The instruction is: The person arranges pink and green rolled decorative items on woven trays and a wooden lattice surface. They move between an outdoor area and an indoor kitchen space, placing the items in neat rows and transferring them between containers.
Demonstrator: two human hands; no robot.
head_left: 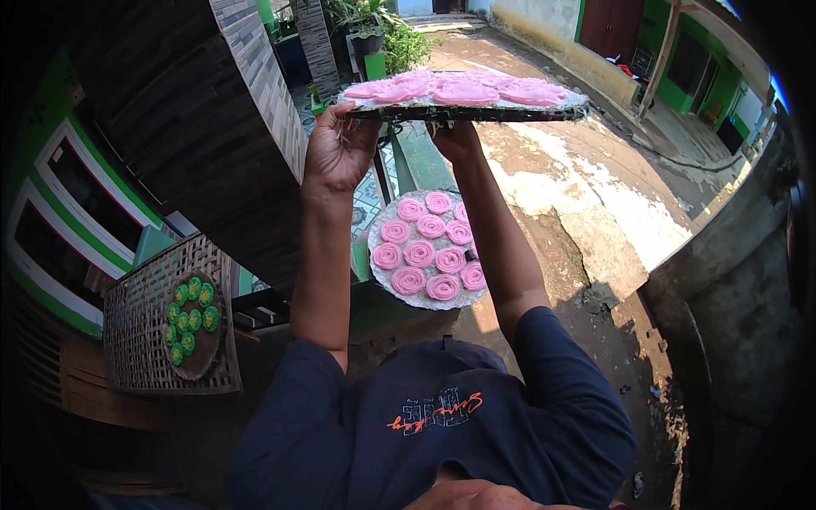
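Observation:
A round, shallow tray (510,114) is raised in front of me, seen nearly edge-on, with flat pink spiral coils (466,90) lying on its whitish surface. My left hand (342,151) is closed on its left near edge, palm turned toward me and thumb at the rim. My right hand (456,141) reaches under it near the middle; the tray hides most of its fingers. Lower down, between my forearms, sits a second round tray (422,301) with several pink spiral coils (419,253) spread apart. My right forearm covers part of that tray's right side.
On the left, a woven bamboo rack (136,327) bears a round tray of green-and-yellow rosettes (194,320). A stone-patterned pillar (259,76) rises beside my left arm. Potted plants (367,38) stand farther ahead. A grey wall (731,323) runs along the right, beside sunlit, cracked ground (586,204).

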